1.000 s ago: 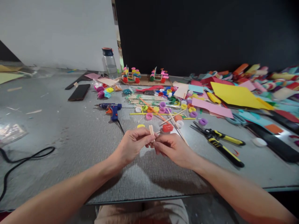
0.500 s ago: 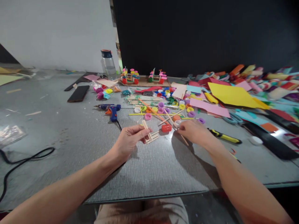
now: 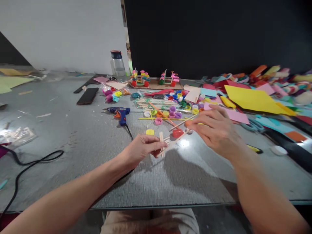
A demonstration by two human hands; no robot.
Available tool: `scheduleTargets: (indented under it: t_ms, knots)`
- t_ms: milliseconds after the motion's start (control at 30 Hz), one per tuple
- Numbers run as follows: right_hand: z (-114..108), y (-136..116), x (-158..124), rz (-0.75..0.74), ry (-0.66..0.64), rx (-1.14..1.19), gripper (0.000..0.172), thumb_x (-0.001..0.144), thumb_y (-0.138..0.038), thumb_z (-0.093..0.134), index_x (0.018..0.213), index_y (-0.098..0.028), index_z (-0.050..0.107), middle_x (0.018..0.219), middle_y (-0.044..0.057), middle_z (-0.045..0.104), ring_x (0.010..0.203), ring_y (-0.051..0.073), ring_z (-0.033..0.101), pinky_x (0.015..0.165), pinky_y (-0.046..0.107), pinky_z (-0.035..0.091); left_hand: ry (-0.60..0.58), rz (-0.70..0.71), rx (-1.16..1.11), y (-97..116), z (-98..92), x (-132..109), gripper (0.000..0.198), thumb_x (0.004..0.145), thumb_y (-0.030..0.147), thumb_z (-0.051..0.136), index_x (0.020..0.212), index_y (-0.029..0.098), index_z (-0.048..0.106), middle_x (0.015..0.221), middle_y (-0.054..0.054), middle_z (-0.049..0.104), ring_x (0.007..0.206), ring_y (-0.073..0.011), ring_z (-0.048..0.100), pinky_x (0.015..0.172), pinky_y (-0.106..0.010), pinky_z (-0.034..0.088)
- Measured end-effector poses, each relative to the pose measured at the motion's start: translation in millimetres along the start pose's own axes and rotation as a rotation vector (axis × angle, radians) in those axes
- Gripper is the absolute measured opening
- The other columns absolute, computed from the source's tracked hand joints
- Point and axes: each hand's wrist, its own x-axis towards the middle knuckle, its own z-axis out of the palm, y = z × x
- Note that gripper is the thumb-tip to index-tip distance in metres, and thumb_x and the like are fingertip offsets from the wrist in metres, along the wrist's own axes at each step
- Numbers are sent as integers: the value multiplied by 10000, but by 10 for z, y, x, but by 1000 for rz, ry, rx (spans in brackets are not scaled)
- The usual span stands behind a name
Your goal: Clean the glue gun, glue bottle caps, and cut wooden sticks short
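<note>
Between thumb and fingers, my left hand [image 3: 147,147] pinches a small frame of pale wooden sticks [image 3: 161,138] just above the table. My right hand [image 3: 212,130] grips the upper end of a thin wooden stick [image 3: 176,140]. That stick slants down to the left, its lower end at the small frame beside my left fingertips; whether they touch is hard to tell. Just behind the stick lies a red cylinder [image 3: 178,133]. A yellow cap [image 3: 149,132] sits behind my left hand.
A blue glue gun [image 3: 122,115] with a black cord lies left of centre. Colourful caps [image 3: 172,114], a scissors [image 3: 252,125], yellow paper [image 3: 253,99] and paper scraps spread behind and right. Two small stick models [image 3: 140,79] and a bottle [image 3: 118,66] stand at the back.
My right hand has lifted a stick from near the caps and swung its lower end over to the small frame. My left hand has turned the frame slightly. The whole view has shifted a little.
</note>
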Motion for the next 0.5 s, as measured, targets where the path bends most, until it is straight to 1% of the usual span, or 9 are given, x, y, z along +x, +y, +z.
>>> scheduleTargets:
  t_ms: [67,133,233,300,400,467,500]
  knots:
    - [-7,-4,16,-14,4,-23,242,982,-121,525,1002,-258,723,1011,35,757,1062,245,598,1081,530,385,-72,-41,34,-14,10,-10,274,791,359,756,596,167,736,532,1,597,518,-108,516,555,-247,413]
    - [-4,-11,38,-33,11,-45,238,980,-115,524,983,-251,720,1006,31,754,1071,246,591,1094,539,377,-125,-70,66,-31,13,-17,276,797,353,749,596,165,734,529,-5,605,508,-108,519,536,-240,409]
    - [13,-43,89,-58,1,-58,266,985,-101,507,975,-259,720,990,29,739,1096,250,599,1125,570,343,-174,-96,99,-59,14,-21,258,807,363,733,644,164,748,554,-8,620,503,-110,525,519,-237,430]
    - [23,-85,132,-68,-26,-50,281,990,-102,501,989,-275,723,985,26,725,1120,256,602,1128,581,343,-201,-98,118,-78,20,-19,274,813,378,720,645,162,737,561,-5,616,503,-111,531,515,-239,446]
    - [32,-161,185,-108,-27,-51,254,991,-125,524,951,-288,715,989,12,717,1116,255,617,1110,557,392,-221,-73,168,-101,41,-13,309,809,356,720,579,155,678,531,16,566,485,-95,497,488,-220,408]
    - [37,-205,194,-147,21,-64,210,983,-141,557,979,-293,701,1059,10,716,1127,253,622,1094,538,426,-207,-39,205,-107,60,-10,318,795,317,729,542,153,630,520,32,528,480,-85,470,476,-212,376]
    - [42,-224,189,-153,66,-62,192,972,-147,581,1032,-292,692,1121,21,708,1149,259,616,1083,536,441,-191,-19,218,-107,69,-9,308,791,304,729,546,153,619,530,38,519,484,-83,463,475,-210,370]
